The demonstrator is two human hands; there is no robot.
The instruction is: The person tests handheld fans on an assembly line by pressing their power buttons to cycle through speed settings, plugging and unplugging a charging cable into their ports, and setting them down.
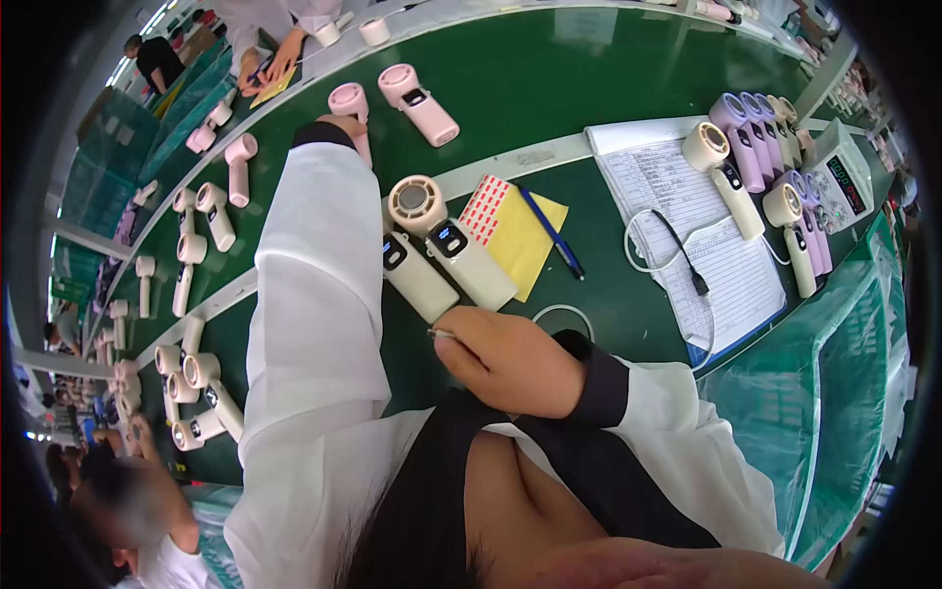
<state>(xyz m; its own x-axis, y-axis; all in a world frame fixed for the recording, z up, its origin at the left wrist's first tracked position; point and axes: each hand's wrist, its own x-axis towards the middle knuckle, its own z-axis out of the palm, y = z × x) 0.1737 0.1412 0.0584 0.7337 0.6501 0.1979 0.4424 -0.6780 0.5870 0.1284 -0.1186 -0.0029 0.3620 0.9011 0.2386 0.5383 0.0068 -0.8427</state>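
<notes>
My left hand (345,125) reaches across the bench, mostly hidden behind its white sleeve, closed round a pink handheld fan (347,99). To its right lies another pink fan (427,110). Near my chest my right hand (510,361) is closed in a pinch on a small cable plug (441,333). A white cable (569,309) loops beside that hand. Just beyond it, two cream fans (473,265) (420,280) lie side by side with lit displays. A yellow sheet (525,240) with red-and-white stickers and a blue pen (551,234) lie to their right.
Papers on a clipboard (653,177), cream fans, a row of purple fans (751,147) and a power supply (842,182) are at right. More fans (201,371) line the left. Another person's hands (285,59) work at the upper left; a person sits lower left.
</notes>
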